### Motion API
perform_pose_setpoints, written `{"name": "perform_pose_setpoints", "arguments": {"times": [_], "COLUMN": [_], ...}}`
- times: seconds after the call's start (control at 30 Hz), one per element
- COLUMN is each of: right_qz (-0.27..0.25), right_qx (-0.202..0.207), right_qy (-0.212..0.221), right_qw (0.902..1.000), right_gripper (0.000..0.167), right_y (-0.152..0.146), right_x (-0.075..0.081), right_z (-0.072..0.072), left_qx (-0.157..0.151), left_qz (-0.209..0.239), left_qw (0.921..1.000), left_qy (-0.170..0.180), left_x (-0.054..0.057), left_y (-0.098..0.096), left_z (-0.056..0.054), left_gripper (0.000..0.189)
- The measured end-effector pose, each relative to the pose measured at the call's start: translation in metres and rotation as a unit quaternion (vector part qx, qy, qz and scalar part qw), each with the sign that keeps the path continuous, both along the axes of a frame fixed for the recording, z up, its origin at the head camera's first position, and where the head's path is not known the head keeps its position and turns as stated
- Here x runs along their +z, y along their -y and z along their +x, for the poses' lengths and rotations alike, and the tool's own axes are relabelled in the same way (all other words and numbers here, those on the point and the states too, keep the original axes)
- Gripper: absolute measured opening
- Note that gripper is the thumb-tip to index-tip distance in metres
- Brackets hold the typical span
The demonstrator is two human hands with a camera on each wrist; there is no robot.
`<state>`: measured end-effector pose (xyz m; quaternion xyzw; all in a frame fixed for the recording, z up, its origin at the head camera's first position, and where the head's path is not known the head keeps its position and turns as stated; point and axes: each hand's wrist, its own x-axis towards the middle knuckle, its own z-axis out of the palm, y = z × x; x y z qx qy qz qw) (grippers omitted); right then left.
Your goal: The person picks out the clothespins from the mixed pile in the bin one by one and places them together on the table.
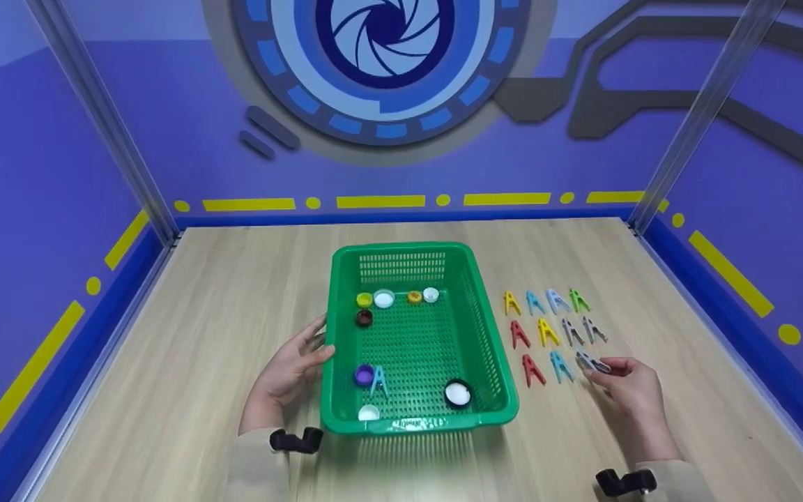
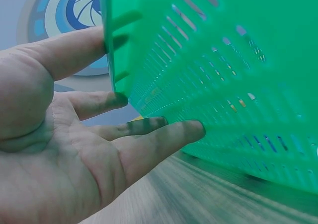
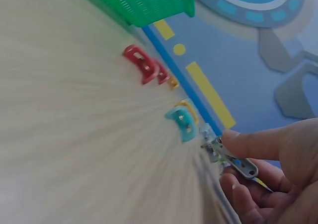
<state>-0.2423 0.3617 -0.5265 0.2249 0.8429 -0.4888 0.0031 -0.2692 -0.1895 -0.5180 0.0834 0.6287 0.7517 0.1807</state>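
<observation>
A green plastic basket (image 1: 491, 335) stands on the table. My left hand (image 1: 290, 380) holds its left side, thumb over the rim and fingers against the outer wall. In the left wrist view, the left hand (image 2: 74, 134) has its fingertips at the slotted wall. Inside the basket lie a light-blue clothespin (image 1: 378, 383) and several bottle caps, among them a purple cap (image 1: 364, 375) and a black-and-white cap (image 1: 458, 394). My right hand (image 1: 630, 390) pinches a grey clothespin (image 3: 243, 167) between thumb and fingers, at the right end of the nearest row of clothespins.
Right of the basket, clothespins lie in rows on the wooden table (image 1: 708, 390): a red clothespin (image 1: 532, 370) and a blue clothespin (image 1: 561, 366) in the nearest row, a green clothespin (image 1: 579, 300) at the far right. Blue-purple panels (image 1: 39, 209) enclose the table's back and sides.
</observation>
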Motion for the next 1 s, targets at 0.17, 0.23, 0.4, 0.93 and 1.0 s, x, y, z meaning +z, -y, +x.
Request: {"name": "perform_pose_setpoints", "arguments": {"times": [0.17, 0.23, 0.4, 0.93, 1.0], "right_qz": [0.052, 0.072, 0.093, 0.119, 0.118], "right_qx": [-0.001, 0.004, 0.01, 0.01, 0.01], "right_qy": [0.004, 0.004, 0.011, 0.015, 0.015], "right_qw": [0.9986, 0.9974, 0.9956, 0.9927, 0.9928], "right_gripper": [0.053, 0.055, 0.057, 0.06, 0.06], "right_y": [0.005, 0.008, 0.013, 0.015, 0.015], "right_x": [-0.005, -0.007, -0.009, -0.011, -0.007], "right_z": [-0.003, -0.004, -0.004, -0.004, -0.004], "left_qx": [-0.001, -0.001, -0.003, 0.001, 0.003], "left_qz": [0.001, 0.001, -0.003, -0.009, -0.012], "left_qw": [1.0, 1.0, 1.0, 1.0, 0.9999], "left_qy": [-0.002, -0.001, -0.003, -0.003, -0.002], "left_x": [0.001, 0.001, -0.001, -0.002, -0.001], "left_y": [0.0, 0.0, 0.0, 0.0, 0.0], "left_z": [0.0, 0.0, 0.0, 0.001, 0.001], "left_gripper": [0.079, 0.08, 0.081, 0.081, 0.081]}}
